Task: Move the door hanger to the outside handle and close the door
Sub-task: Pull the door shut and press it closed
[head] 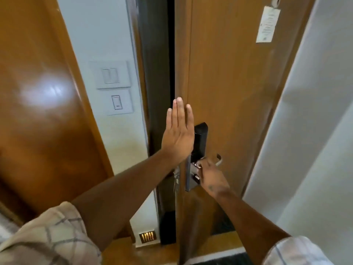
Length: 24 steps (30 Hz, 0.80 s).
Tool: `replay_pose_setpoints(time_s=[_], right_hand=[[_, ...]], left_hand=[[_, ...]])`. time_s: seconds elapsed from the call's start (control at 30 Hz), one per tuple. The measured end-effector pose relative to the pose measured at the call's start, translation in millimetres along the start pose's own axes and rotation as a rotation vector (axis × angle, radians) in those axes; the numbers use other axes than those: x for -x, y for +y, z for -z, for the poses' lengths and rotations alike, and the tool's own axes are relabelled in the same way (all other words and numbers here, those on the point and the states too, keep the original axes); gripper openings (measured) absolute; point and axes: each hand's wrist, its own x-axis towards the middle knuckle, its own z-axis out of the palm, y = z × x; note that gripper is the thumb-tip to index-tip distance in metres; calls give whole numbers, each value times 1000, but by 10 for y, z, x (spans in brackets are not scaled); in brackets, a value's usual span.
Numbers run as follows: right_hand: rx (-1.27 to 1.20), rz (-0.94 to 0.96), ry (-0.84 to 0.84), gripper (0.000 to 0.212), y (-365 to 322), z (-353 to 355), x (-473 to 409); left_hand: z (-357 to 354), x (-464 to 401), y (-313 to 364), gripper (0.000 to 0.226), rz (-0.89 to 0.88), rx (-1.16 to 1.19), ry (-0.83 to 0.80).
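Head view: both hands on the door point(229, 77) at the lock.

Left hand point(178, 134) lies flat against the door's edge, fingers point(179, 111) straight and held together, gripping nothing. Right hand point(211, 175) wraps the inside handle point(219, 160), fingers curled around the lever beside the black lock body point(199, 142). A dark gap point(171, 54) shows between door and frame, so the door stands slightly ajar. Door hanger cannot be seen at this handle. A white notice point(267, 24) is fixed high on the door. Two wall switches point(114, 88) sit left of the frame.
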Motion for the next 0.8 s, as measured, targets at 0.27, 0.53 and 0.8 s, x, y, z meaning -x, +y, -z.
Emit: replay_pose_setpoints(time_s=[0.27,0.53,0.8], right_hand=[[111,63,-284,29,-290,-594,-1773],[43,128,-221,31,-231,-1074,-2917],[49,175,-76,25,-212,-1294,-3427]], left_hand=[[-822,-1054,-1179,62,-32,-309,-134],[-1556,-1869,-1695,83,181,-314,-215],[-2110,-2228,-1994,87,226,-287,-99]])
